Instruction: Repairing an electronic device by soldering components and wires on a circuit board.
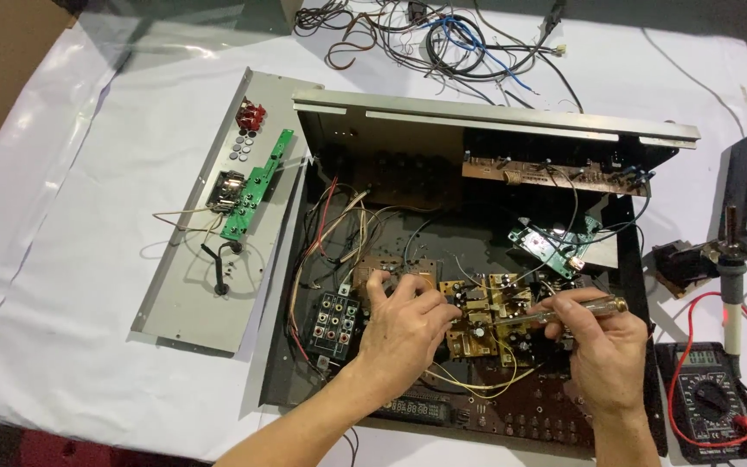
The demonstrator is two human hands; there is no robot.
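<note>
Far left on the white-covered desk (pixel 62 285): detached grey panel (pixel 209 251) with green circuit board (pixel 257 186). Inside the open black chassis (pixel 408 173): left hand (pixel 404 333), fingers pinching the brown circuit board (pixel 477 324); just beside, right hand (pixel 603 346) clenched around a screwdriver (pixel 564 313), tip on that board. Far right: multimeter (pixel 711 402) with red leads

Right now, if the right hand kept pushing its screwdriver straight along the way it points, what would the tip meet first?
The right hand holds a screwdriver pointing left, so the tip would probably meet the yellow circuit board first, close to the left hand; depth is unclear.
</note>
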